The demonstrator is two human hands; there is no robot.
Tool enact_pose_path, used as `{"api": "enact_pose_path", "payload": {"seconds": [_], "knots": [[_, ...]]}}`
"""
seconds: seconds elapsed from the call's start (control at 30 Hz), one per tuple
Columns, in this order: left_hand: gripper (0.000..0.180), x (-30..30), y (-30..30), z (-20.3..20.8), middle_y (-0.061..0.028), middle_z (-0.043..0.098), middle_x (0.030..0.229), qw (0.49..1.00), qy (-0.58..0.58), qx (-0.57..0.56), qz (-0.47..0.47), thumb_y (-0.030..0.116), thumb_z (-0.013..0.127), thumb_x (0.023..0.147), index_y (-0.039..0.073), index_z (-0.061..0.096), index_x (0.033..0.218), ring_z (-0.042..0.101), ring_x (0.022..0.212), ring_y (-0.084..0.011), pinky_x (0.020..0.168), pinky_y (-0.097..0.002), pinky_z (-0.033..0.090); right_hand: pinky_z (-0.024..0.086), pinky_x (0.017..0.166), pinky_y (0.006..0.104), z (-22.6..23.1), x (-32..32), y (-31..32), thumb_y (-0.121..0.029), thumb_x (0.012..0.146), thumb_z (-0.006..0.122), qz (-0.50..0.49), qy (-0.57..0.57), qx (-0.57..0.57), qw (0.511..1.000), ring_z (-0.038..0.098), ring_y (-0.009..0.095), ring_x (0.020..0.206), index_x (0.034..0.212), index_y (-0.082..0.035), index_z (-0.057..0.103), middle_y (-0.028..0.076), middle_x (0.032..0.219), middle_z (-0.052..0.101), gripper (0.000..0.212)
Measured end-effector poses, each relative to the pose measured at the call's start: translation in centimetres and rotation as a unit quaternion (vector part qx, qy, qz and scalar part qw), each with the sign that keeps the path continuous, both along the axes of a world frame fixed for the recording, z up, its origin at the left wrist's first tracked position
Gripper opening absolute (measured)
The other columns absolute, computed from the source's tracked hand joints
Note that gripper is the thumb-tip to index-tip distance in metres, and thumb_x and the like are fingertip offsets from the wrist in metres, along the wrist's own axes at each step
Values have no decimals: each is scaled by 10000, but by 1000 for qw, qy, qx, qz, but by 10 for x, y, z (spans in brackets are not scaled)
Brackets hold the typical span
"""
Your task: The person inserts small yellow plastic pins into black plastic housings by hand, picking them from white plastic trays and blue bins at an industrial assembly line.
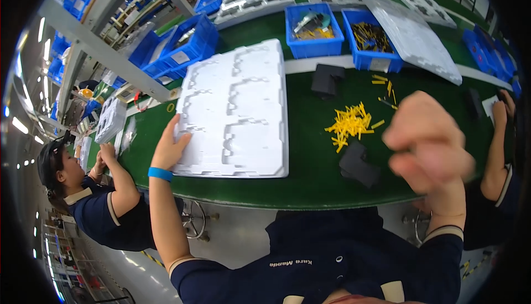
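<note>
A long green surface (310, 143) crossed the workroom, with a grey metal frame (102, 52) at 10 o'clock from the middle of the view. Also toward 10 o'clock, but close to the middle, a white tray (251, 105) with moulded hollows lay on the surface. The left hand (170, 146) was at 9 o'clock, its grip closed on the tray's left edge, thumb over the top (a blue band (160, 173) circled that wrist). At 3 o'clock the right hand (428, 141) hung with curled fingers, too blurred to tell whether its grip held anything. Between it and the tray, yellow strips (349, 126) lay in a loose heap, with a black block (359, 164) just below, toward 4 o'clock. A blue bin (314, 48) stood at 1 o'clock, and a second tray (412, 36) slanted at 2 o'clock. A co-worker (110, 210) was at 8 o'clock.
</note>
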State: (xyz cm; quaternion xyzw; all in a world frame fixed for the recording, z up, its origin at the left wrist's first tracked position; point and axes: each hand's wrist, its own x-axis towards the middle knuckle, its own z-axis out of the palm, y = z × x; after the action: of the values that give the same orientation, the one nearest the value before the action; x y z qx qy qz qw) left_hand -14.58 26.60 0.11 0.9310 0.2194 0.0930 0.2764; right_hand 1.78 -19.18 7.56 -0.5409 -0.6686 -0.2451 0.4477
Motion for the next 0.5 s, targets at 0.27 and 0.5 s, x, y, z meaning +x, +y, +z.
{"api": "enact_pose_path", "payload": {"seconds": [0.27, 0.5], "knots": [[454, 16, -29, 13, -186, 535, 1208, 968, -75, 236, -37, 140, 633, 811, 34, 520, 1238, 526, 1094, -318, 933, -371, 415, 369, 609, 215, 24, -36, -70, -431, 813, 676, 74, 13, 17, 997, 549, 59, 649, 828, -121, 633, -71, 838, 607, 314], [347, 71, -205, 45, -110, 614, 951, 913, -168, 92, -361, 31, 740, 656, 54, 643, 988, 569, 903, -293, 771, -354, 472, 422, 608, 199, 20, -44, -58, -378, 816, 689, 95, -24, 59, 993, 548, 47, 611, 804, -128, 629, -87, 786, 604, 257]]}}
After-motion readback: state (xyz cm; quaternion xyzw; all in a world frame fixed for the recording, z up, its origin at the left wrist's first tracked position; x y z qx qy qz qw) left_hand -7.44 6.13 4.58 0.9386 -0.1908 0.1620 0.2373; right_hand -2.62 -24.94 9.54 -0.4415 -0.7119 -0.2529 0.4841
